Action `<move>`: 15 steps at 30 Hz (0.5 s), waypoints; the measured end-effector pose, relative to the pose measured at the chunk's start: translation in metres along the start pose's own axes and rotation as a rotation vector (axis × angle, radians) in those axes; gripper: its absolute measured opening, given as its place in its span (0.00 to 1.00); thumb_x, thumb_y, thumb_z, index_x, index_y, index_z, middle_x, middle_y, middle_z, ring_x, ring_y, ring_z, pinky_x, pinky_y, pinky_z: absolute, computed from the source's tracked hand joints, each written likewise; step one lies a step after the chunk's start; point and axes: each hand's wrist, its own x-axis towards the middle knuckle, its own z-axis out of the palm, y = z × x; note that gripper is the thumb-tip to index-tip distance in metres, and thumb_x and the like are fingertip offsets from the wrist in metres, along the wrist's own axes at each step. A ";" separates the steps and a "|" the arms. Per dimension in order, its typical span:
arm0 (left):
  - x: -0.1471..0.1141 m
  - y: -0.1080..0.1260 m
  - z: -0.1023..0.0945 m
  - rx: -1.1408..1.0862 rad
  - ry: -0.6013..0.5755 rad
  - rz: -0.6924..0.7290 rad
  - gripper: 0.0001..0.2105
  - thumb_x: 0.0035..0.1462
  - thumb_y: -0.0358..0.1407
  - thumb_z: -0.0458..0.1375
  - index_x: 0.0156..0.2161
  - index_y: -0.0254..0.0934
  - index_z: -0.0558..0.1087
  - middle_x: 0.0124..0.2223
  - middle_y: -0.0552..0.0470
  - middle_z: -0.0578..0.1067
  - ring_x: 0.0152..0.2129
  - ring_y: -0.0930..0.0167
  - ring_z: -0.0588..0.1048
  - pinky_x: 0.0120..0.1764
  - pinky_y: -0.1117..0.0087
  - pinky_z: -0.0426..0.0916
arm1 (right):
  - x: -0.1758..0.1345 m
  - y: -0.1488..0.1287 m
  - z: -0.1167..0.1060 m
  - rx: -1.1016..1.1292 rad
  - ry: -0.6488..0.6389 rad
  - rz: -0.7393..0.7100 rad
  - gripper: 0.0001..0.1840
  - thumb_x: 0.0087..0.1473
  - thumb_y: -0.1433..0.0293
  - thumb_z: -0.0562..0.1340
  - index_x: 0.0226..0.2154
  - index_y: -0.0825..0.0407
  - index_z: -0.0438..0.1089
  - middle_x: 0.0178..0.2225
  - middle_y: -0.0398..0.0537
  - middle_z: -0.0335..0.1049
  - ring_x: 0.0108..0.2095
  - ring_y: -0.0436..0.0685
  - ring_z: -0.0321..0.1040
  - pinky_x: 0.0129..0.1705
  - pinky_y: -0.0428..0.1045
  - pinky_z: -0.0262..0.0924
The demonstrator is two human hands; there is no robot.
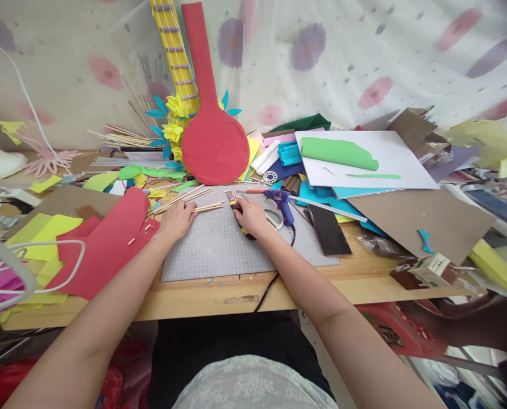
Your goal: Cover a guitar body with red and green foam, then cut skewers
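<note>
On the grey cutting mat point(202, 255), my left hand point(177, 220) is closed on a few thin wooden sticks point(208, 207), whose ends point right. More sticks lie just behind that hand. My right hand point(251, 217) wraps around a yellow and black utility knife point(248, 234); its front end points away from me, near the stick ends but apart from them. The fingers partly cover the knife. Right beside this hand lie a blue glue gun point(280, 199) and a pale ring point(274, 218), perhaps a tape roll.
Behind the mat stands a red banjo-shaped piece point(215, 147) next to a yellow strung neck point(177, 57). Red paper point(108, 250) lies left, with small stick bits. A phone point(329, 230), cardboard point(424, 221) and a white board point(407, 159) are right. A black cord point(267, 292) crosses the table edge.
</note>
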 end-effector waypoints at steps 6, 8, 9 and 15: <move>0.006 -0.005 -0.010 -0.084 0.000 -0.012 0.22 0.61 0.47 0.43 0.50 0.35 0.69 0.46 0.38 0.71 0.47 0.57 0.69 0.47 0.58 0.61 | -0.005 0.007 0.003 -0.034 -0.007 -0.068 0.11 0.56 0.70 0.56 0.41 0.56 0.69 0.44 0.55 0.68 0.47 0.59 0.62 0.49 0.51 0.55; 0.015 -0.012 -0.014 -0.122 0.012 -0.048 0.22 0.61 0.46 0.43 0.49 0.35 0.71 0.46 0.39 0.72 0.47 0.57 0.69 0.46 0.59 0.62 | -0.007 0.006 -0.005 -0.063 -0.038 -0.054 0.12 0.57 0.70 0.56 0.42 0.56 0.69 0.46 0.56 0.68 0.48 0.60 0.63 0.49 0.51 0.55; 0.020 -0.016 -0.017 -0.140 0.019 -0.076 0.21 0.61 0.44 0.43 0.47 0.35 0.72 0.46 0.39 0.73 0.46 0.58 0.70 0.46 0.60 0.63 | -0.009 0.006 -0.010 -0.089 -0.056 -0.035 0.13 0.57 0.70 0.55 0.43 0.57 0.68 0.46 0.56 0.68 0.48 0.60 0.63 0.49 0.51 0.55; 0.058 -0.024 -0.023 -0.188 0.014 -0.240 0.14 0.55 0.37 0.49 0.40 0.37 0.76 0.44 0.41 0.74 0.41 0.59 0.73 0.40 0.63 0.66 | -0.022 0.012 -0.036 -0.327 -0.171 0.123 0.18 0.57 0.78 0.49 0.48 0.59 0.65 0.45 0.61 0.69 0.47 0.62 0.65 0.45 0.51 0.57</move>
